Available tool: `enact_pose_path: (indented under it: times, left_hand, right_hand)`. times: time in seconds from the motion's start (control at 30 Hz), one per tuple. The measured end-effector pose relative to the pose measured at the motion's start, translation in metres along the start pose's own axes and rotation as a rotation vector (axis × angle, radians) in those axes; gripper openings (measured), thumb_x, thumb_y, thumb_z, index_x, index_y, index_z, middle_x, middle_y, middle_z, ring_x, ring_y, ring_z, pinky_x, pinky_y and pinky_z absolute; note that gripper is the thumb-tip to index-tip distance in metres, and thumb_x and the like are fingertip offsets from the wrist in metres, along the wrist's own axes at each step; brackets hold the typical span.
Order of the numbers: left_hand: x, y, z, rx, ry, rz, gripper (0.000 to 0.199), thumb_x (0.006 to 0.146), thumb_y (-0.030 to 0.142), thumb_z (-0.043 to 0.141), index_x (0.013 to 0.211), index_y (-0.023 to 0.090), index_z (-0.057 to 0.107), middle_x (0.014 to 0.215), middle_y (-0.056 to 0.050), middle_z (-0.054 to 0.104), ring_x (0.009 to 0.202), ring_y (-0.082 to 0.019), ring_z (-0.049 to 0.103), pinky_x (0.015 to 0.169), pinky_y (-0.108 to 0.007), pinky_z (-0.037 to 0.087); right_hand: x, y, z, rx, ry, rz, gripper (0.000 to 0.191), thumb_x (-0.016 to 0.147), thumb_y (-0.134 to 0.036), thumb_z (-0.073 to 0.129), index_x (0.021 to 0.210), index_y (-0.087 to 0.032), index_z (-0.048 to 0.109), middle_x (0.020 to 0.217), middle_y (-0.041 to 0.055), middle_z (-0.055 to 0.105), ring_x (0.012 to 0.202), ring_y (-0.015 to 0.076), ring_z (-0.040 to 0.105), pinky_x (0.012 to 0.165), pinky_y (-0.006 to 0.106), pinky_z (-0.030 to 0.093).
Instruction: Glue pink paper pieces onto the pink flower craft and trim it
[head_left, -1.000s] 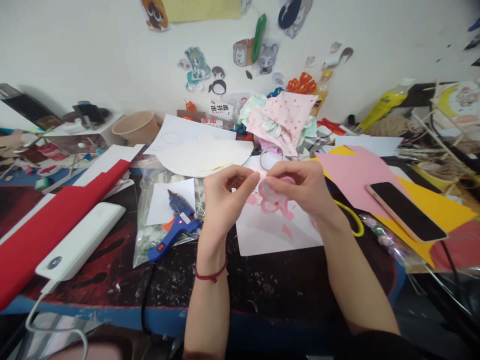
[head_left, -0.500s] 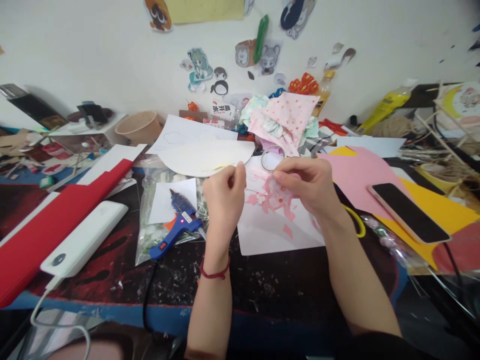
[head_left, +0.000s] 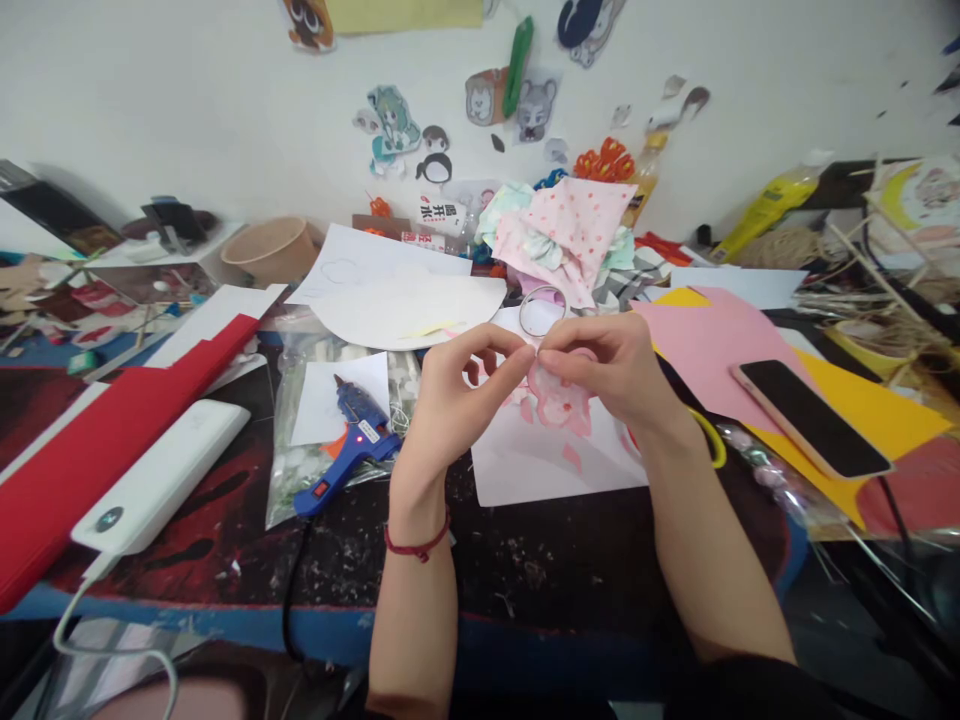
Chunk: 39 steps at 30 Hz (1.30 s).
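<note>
My right hand (head_left: pixel 619 365) pinches a pink, flower-like cut-out (head_left: pixel 561 405) with a darker pink rim and small spots, its material unclear. The fingertips of my left hand (head_left: pixel 457 395), thumb and forefinger together, meet those of my right at the cut-out's upper left edge. What exactly the left pinch holds is too small to make out. Below the cut-out lies a white sheet (head_left: pixel 525 470) with pink scraps (head_left: pixel 572 458) on it. Just beyond my fingers a metal ring (head_left: pixel 523 312) rests near the pink dotted cloth (head_left: pixel 577 225).
A blue glue gun (head_left: pixel 349 465), its red light on, lies left of my left wrist on a clear bag (head_left: pixel 281 490). Farther left are a white power bank (head_left: pixel 169 480) and red sheets (head_left: pixel 127 440). On the right, a phone (head_left: pixel 814 415) rests on pink and yellow paper (head_left: pixel 739 345).
My left hand has turned from a loose fist and come right, so its fingertips now meet my right hand's at the cut-out. My right hand stays nearly in place, still holding it.
</note>
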<state>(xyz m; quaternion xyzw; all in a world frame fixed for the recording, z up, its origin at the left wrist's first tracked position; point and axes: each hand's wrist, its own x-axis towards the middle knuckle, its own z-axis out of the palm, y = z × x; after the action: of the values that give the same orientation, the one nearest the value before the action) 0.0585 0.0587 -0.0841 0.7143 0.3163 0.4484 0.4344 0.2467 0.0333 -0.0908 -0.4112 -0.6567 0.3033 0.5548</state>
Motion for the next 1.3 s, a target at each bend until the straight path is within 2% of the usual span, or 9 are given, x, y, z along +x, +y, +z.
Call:
enact_pose_path:
  times: [0.43,0.53,0.7,0.8,0.9,0.97,1.03,1.17,1.3]
  left_hand:
    - [0.0,-0.003,0.001,-0.097,-0.015,0.015,0.017,0.093,0.025,0.065,0.077,0.018,0.064,0.074,0.0,0.06,0.066,-0.009,0.047,0.058,-0.025,0.038]
    - [0.003,-0.008,0.001,-0.108,0.095,0.003,0.021,0.094,0.025,0.061,0.074,0.018,0.06,0.068,0.002,0.052,0.062,-0.009,0.041,0.056,-0.026,0.032]
    - [0.007,-0.016,0.003,0.079,0.342,-0.051,0.051,0.098,0.035,0.056,0.052,0.018,0.044,0.051,0.003,0.039,0.053,-0.009,0.034,0.053,-0.03,0.025]
    - [0.007,-0.015,0.003,0.108,0.387,-0.012,0.018,0.087,0.029,0.072,0.073,0.019,0.067,0.07,0.001,0.062,0.057,-0.009,0.043,0.054,-0.027,0.032]
    - [0.006,-0.01,0.003,0.034,0.366,0.067,0.006,0.09,0.026,0.069,0.091,0.021,0.073,0.088,0.0,0.071,0.065,-0.009,0.053,0.058,-0.026,0.038]
    - [0.005,-0.007,0.004,0.041,0.331,0.075,0.033,0.1,0.034,0.056,0.074,0.02,0.072,0.073,-0.001,0.069,0.065,-0.01,0.056,0.059,-0.027,0.039]
    - [0.004,-0.005,0.005,0.056,0.271,0.08,0.043,0.102,0.039,0.052,0.069,0.02,0.07,0.068,-0.001,0.068,0.064,-0.01,0.058,0.058,-0.028,0.038]
    - [0.001,-0.004,0.006,0.004,0.124,0.085,0.017,0.093,0.036,0.07,0.085,0.021,0.073,0.083,-0.001,0.074,0.067,-0.01,0.06,0.058,-0.027,0.041]
    - [0.002,-0.008,0.005,-0.073,0.155,0.063,0.014,0.089,0.034,0.074,0.084,0.021,0.073,0.08,-0.001,0.074,0.065,-0.011,0.062,0.057,-0.026,0.044]
  right_hand:
    - [0.0,0.001,-0.002,0.011,0.023,-0.014,0.014,0.082,-0.022,0.077,0.069,-0.018,0.073,0.062,-0.0027,0.064,0.056,0.0081,0.05,0.051,0.025,0.037]
    - [0.0,0.001,-0.002,0.018,0.067,-0.033,0.015,0.083,-0.022,0.077,0.069,-0.019,0.073,0.063,-0.0021,0.065,0.057,0.0093,0.052,0.053,0.026,0.04]
    - [0.001,0.001,0.001,0.049,0.111,-0.058,0.011,0.084,-0.022,0.077,0.073,-0.02,0.075,0.068,-0.0006,0.07,0.061,0.011,0.058,0.057,0.028,0.045]
    - [0.0,0.001,0.002,0.053,0.115,-0.076,0.01,0.084,-0.024,0.078,0.075,-0.02,0.077,0.07,0.0001,0.071,0.062,0.0117,0.059,0.058,0.028,0.046]
    - [0.0,0.001,0.004,0.043,0.136,-0.078,0.008,0.084,-0.025,0.079,0.077,-0.021,0.078,0.072,0.0008,0.073,0.064,0.0126,0.061,0.059,0.029,0.047]
    - [0.0,0.001,0.005,0.041,0.157,-0.08,0.006,0.083,-0.024,0.08,0.078,-0.021,0.079,0.074,0.001,0.074,0.066,0.0129,0.063,0.06,0.029,0.048]
    - [0.0,0.002,0.006,0.047,0.18,-0.083,0.005,0.082,-0.025,0.081,0.079,-0.022,0.08,0.075,0.001,0.075,0.066,0.0129,0.064,0.059,0.028,0.049]
    - [0.0,0.004,0.008,0.068,0.201,-0.082,0.004,0.081,-0.026,0.082,0.08,-0.023,0.081,0.074,0.0006,0.076,0.065,0.0125,0.065,0.056,0.026,0.05]
    - [0.0,0.005,0.009,0.098,0.153,-0.045,0.005,0.08,-0.027,0.083,0.084,-0.024,0.082,0.073,-0.0006,0.075,0.062,0.0116,0.065,0.053,0.024,0.05]
